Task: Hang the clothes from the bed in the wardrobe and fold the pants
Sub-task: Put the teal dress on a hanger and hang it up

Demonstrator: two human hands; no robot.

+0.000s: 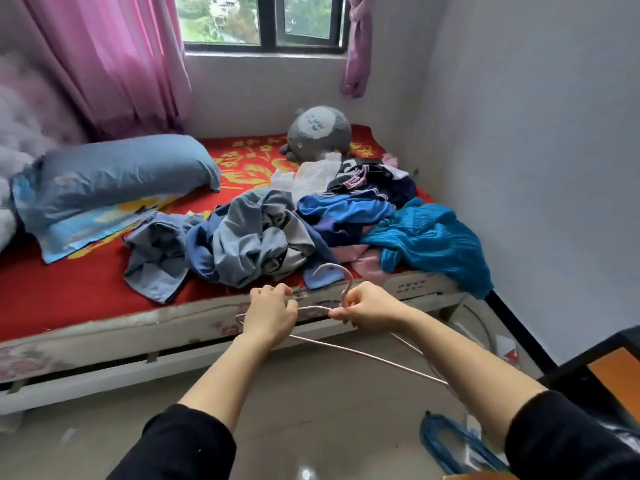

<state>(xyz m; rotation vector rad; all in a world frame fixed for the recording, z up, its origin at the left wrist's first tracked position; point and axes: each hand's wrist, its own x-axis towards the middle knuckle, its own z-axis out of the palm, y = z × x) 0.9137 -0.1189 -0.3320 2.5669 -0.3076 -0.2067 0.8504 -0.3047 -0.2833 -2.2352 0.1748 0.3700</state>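
Note:
A thin pale wire hanger (363, 355) hangs in front of the bed's near edge, its hook pointing up. My right hand (367, 306) pinches it at the neck just below the hook. My left hand (270, 313) grips its left shoulder. A heap of clothes lies on the red bed (69, 285): a grey-blue shirt (256, 237), a light blue garment (156, 251), a bright blue top (343, 209), a teal knit (433, 240), dark and white pieces behind.
A blue pillow (114, 181) lies at the left and a grey plush toy (318, 133) by the window wall. A dark piece of furniture (602, 368) stands at the right. Blue cloth (450, 445) lies on the floor.

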